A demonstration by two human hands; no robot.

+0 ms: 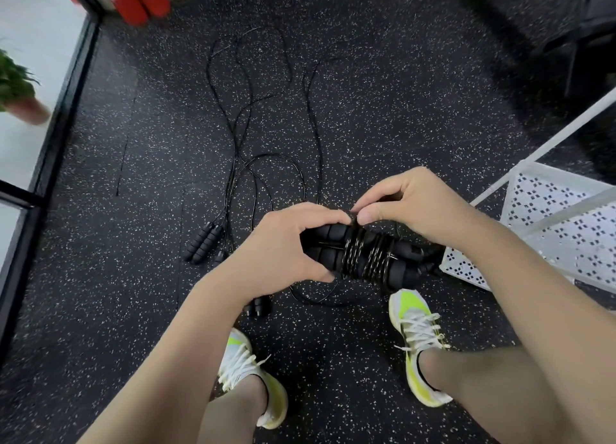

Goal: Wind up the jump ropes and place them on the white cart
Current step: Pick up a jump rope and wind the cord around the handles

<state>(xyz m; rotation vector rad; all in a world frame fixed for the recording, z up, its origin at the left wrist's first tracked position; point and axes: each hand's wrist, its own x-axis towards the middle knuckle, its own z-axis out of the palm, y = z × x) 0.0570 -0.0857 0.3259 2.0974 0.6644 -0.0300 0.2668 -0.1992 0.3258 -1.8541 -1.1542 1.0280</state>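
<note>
Loose ropes [240,137] lie on the floor [100,243] at 11 o'clock. My left hand [286,247] grips the wound handles [360,253] at centre. My right hand [410,207] pinches cord at their top. Cart [550,223] at 3 o'clock.

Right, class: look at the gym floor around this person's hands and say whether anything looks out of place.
Yes. Thin black jump ropes sprawl in overlapping loops across the speckled black rubber floor, their black foam handles lying loose. Only the bundle held in the left hand and right hand is wound.
</note>
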